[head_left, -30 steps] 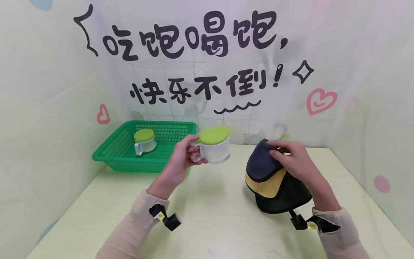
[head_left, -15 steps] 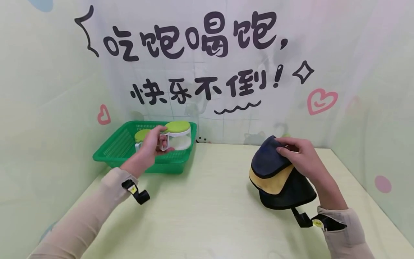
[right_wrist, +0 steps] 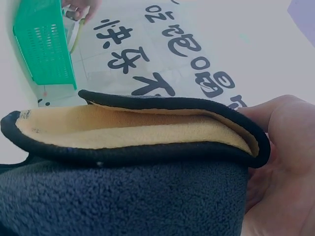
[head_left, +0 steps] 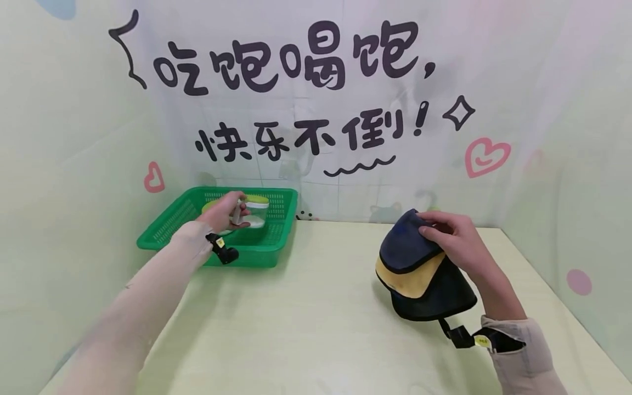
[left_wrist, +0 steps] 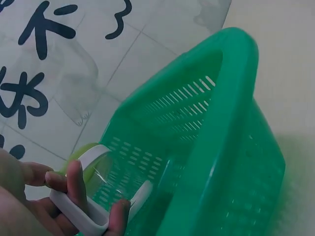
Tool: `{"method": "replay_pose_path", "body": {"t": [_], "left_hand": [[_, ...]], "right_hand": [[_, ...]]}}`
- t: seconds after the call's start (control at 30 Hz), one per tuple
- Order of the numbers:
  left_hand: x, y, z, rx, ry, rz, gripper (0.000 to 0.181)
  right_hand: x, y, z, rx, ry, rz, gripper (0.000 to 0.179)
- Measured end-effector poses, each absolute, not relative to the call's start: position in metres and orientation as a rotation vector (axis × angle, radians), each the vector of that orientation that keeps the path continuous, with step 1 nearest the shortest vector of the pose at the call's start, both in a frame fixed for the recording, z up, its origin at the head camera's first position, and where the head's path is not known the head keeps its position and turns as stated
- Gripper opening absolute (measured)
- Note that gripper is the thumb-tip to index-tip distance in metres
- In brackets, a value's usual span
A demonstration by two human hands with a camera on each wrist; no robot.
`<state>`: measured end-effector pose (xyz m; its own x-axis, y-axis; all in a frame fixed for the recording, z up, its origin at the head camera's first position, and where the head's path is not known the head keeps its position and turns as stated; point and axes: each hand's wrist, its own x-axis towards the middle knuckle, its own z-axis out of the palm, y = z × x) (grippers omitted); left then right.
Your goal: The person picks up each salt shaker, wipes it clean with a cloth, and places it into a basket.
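My left hand [head_left: 226, 213] grips the white handle of a clear seasoning jar [head_left: 257, 213] with a green lid. The jar is inside the green basket [head_left: 247, 257]; whether it touches the bottom is hidden. In the left wrist view, fingers curl through the handle [left_wrist: 78, 215] near the basket wall. A second green-lidded jar [head_left: 208, 207] stands in the basket, mostly behind my left hand. At the right, my right hand [head_left: 456, 236] pinches the top of a folded cloth [head_left: 407, 247], dark blue and yellow with black edging. Its fuzzy layers [right_wrist: 123, 196] fill the right wrist view.
The pale tabletop [head_left: 316, 312] stretches between basket and cloth. A printed curtain [head_left: 345, 181] with large dark characters hangs behind the table, and curtains stand at both sides. The basket's raised rim [left_wrist: 241, 54] runs close to the left hand.
The left hand has carried the seasoning jar leftward from above the middle of the table, then lowered it into the basket. The right hand keeps hold of the cloth with little movement.
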<state>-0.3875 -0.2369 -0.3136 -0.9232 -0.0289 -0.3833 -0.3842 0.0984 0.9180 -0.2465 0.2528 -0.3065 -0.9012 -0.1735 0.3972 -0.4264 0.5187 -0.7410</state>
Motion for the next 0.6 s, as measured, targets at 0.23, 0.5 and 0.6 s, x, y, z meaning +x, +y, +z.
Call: {"method": "replay_pose_path", "body": {"t": [0.23,0.5,0.6], "left_hand": [[-0.402,-0.230,-0.328,-0.557,1.960,2.041,0.027],[-0.408,-0.241,-0.340,-0.514,1.898,2.020,0.022],[-0.406,-0.242,-0.344,-0.447,1.978,1.929,0.025]], "right_hand": [[-0.248,0.255,-0.307,0.490,-2.503,1.318,0.035],[-0.249,0.255,-0.310,0.480,-2.519,1.328,0.037],[-0.249,0.257,-0.310,0.469,-2.520,1.337,0.039]]}}
